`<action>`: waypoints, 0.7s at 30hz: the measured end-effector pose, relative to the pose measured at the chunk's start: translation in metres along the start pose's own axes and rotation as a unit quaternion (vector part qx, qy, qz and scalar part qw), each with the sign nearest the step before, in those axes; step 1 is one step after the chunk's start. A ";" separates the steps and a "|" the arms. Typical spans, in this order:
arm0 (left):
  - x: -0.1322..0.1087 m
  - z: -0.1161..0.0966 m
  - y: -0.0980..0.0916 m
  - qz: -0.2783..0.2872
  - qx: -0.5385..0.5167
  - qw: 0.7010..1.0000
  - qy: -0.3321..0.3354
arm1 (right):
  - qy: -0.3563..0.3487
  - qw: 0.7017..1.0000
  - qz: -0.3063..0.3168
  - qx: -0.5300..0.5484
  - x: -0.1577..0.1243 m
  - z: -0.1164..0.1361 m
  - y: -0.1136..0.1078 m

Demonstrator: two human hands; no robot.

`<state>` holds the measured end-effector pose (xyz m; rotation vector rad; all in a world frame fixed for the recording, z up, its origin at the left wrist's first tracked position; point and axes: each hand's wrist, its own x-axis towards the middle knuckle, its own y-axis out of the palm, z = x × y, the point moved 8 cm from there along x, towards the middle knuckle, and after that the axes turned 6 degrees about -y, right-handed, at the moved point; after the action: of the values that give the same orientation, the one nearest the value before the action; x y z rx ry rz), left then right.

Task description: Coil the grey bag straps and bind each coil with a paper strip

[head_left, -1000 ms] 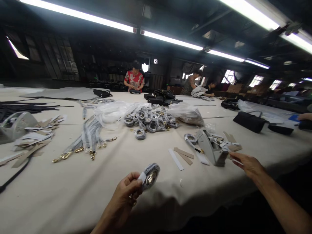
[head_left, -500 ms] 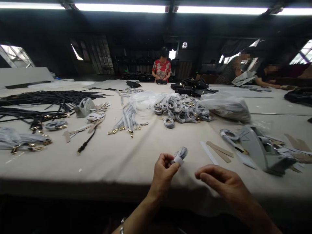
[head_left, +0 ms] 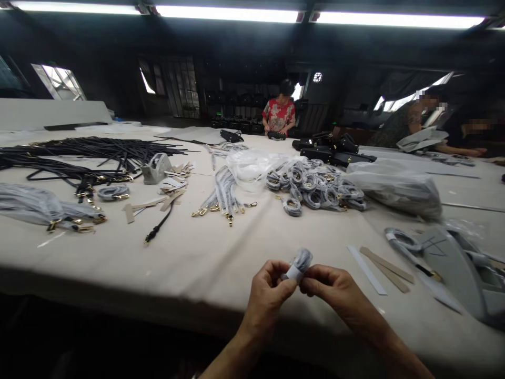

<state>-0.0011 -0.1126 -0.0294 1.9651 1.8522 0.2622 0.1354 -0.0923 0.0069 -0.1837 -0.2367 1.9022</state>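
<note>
A small coiled grey strap (head_left: 303,258) in clear wrapping, with a white band (head_left: 294,273) around it, is held just above the table's near side. My left hand (head_left: 267,297) grips it between thumb and fingers from the left. From the right, my right hand (head_left: 339,292) pinches the coil's edge, thumb and fingertips together; the exact spot of contact is partly hidden. Beyond my hands lies a heap of similar coiled straps (head_left: 311,184), with one banded coil (head_left: 292,206) at its front edge.
Wrapped straight straps (head_left: 225,192) with gold clasps lie left of the heap, black straps (head_left: 94,152) farther left. Paper strips (head_left: 389,268), another coil (head_left: 402,239) and a grey tape dispenser (head_left: 450,263) sit at right. A person in red (head_left: 279,115) stands across the table.
My right hand has moved left to the coiled strap and now pinches its edge; before, it was apart from it. The camera view has turned slightly left.
</note>
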 end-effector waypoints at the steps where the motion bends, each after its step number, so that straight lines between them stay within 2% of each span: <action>1: 0.001 0.001 -0.002 -0.001 -0.005 1.000 -0.007 | 0.002 1.000 0.009 0.000 0.002 0.002 0.003; 4: 0.005 -0.002 -0.009 -0.011 0.042 0.999 0.008 | 0.011 1.000 0.016 0.015 0.012 0.005 0.010; 8: 0.009 -0.016 -0.015 -0.042 0.155 0.985 0.066 | 0.020 0.998 0.009 0.053 0.030 -0.002 0.020; 12: 0.010 -0.036 -0.020 -0.083 0.219 0.962 0.138 | 0.014 0.998 -0.061 0.027 0.046 -0.011 0.015; 15: 0.013 -0.047 -0.025 -0.103 0.233 0.952 0.171 | -0.008 0.993 -0.103 0.054 0.047 -0.008 0.017; 18: 0.015 -0.052 -0.033 -0.126 0.230 0.946 0.189 | 0.001 0.985 -0.099 0.144 0.041 -0.010 0.033; 21: 0.019 -0.049 -0.038 -0.107 0.220 0.951 0.189 | 0.034 0.978 -0.114 0.170 0.039 -0.025 0.044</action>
<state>-0.0536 -0.0844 -0.0051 2.0727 2.5360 0.1774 0.0880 -0.0685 -0.0288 0.0095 0.1115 1.6754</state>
